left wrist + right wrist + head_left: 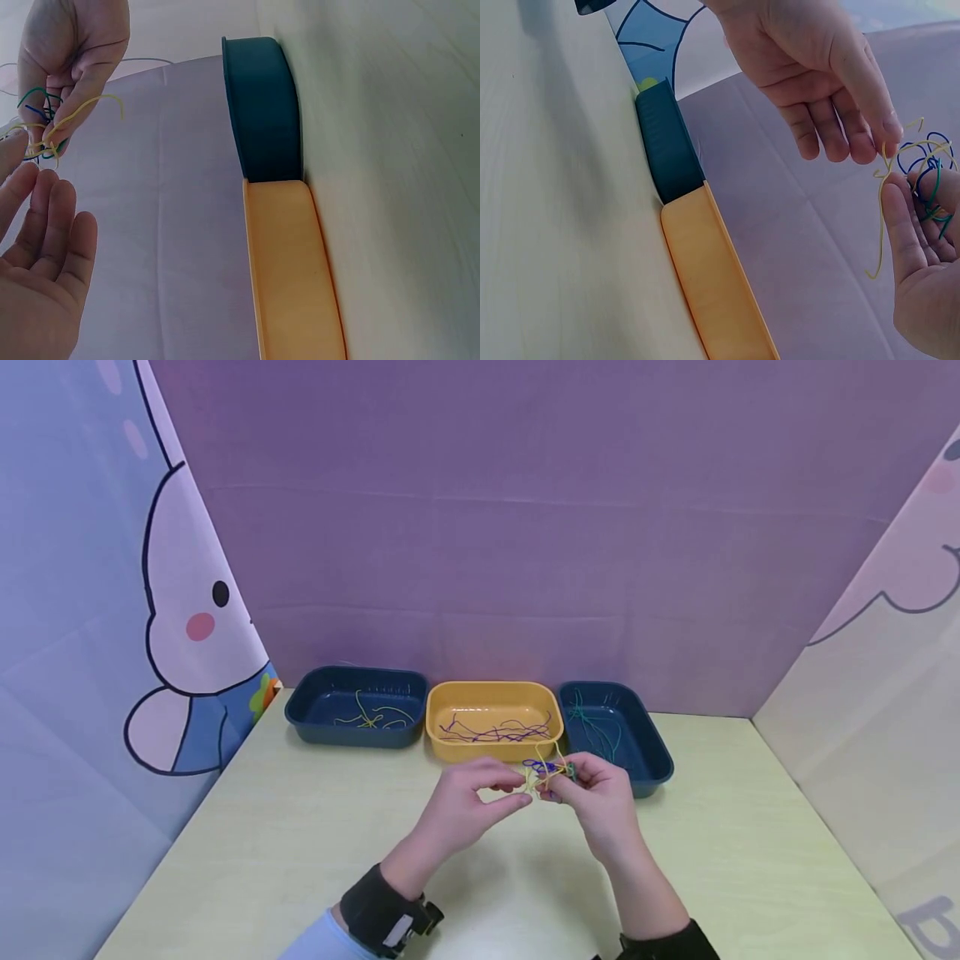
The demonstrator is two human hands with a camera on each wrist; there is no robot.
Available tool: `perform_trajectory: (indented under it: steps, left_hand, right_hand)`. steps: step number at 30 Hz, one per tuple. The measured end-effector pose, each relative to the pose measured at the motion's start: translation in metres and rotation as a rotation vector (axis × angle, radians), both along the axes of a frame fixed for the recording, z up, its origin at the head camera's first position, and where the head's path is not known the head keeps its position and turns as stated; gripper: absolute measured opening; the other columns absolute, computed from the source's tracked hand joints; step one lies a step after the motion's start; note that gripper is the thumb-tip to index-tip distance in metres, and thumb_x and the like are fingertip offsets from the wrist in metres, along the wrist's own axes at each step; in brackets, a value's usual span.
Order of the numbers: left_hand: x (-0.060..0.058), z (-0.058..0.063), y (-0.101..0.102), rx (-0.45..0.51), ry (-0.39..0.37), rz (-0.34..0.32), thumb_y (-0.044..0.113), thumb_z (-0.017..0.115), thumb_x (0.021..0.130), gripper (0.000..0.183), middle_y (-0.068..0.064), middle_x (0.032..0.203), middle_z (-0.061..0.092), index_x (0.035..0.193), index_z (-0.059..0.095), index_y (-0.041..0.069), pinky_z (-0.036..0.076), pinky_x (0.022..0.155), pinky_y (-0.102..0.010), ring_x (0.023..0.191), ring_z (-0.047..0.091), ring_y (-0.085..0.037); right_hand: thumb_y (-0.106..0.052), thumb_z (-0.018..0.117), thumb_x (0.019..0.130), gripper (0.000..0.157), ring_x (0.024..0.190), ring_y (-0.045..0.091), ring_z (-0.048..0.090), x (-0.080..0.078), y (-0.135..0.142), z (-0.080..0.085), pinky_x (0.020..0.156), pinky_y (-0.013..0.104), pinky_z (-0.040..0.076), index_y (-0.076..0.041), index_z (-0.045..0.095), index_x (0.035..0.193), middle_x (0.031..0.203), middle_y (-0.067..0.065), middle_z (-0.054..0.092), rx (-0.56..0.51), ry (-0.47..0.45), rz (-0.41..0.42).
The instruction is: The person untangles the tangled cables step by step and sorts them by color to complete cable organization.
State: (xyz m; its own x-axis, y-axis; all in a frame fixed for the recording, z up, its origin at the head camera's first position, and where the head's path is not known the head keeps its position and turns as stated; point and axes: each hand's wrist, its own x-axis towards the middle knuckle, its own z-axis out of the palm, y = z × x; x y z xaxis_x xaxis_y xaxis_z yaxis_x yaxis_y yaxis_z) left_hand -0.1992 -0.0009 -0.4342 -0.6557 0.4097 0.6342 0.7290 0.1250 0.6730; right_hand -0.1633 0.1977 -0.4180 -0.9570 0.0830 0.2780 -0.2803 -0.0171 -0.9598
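Above the table, in front of the bins, my right hand (600,802) grips a small tangle of thin wires (542,767) in blue, yellow and green between thumb and fingers. Loose ends stick out around the fingertips. My left hand (472,802) meets it from the left, its thumb and forefinger pinching a yellow wire (880,232) at the tangle's edge. One end of that wire hangs down in the right wrist view. The left hand's other fingers are loosely extended. Part of the tangle is hidden behind the right fingers.
Three bins stand in a row at the table's back: a dark blue bin (352,735) with yellow wires, a yellow bin (480,752) with purple-blue wires, and a second dark blue bin (660,760) with green wires. A purple cloth (525,552) hangs behind them.
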Motion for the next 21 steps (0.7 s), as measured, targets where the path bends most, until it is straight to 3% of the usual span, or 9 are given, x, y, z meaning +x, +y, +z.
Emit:
perform_trajectory:
  steps: [6,13,21]
  left_hand:
    - [0.002,0.003,-0.002,-0.050,-0.028,0.074,0.023,0.071,0.088,0.009,0.018,0.088,0.065,0.095,0.075,0.019,0.054,0.058,-0.026,0.079,0.057,-0.003]
    - [-0.004,0.007,-0.013,-0.051,0.003,0.142,0.023,0.069,0.090,0.004,0.016,0.084,0.065,0.090,0.074,0.022,0.050,0.053,-0.024,0.073,0.056,-0.002]
    - [-0.012,0.015,-0.031,-0.016,0.041,0.187,0.020,0.070,0.089,0.004,0.011,0.081,0.064,0.089,0.073,0.017,0.050,0.054,-0.030,0.071,0.054,-0.007]
  right_hand:
    - [-0.005,0.071,0.086,0.015,0.079,0.037,0.064,0.001,0.000,0.001,0.074,0.038,0.057,0.005,0.065,0.095,0.091,0.019,0.068,0.009,0.006,0.015]
    - [-0.005,0.071,0.085,0.017,0.077,0.038,0.065,0.000,0.006,0.002,0.073,0.038,0.057,0.007,0.064,0.095,0.090,0.021,0.067,-0.010,0.031,-0.017]
    - [-0.008,0.071,0.086,0.020,0.079,0.036,0.065,-0.001,0.017,0.004,0.074,0.039,0.056,0.006,0.063,0.096,0.091,0.020,0.067,-0.012,0.051,-0.017]
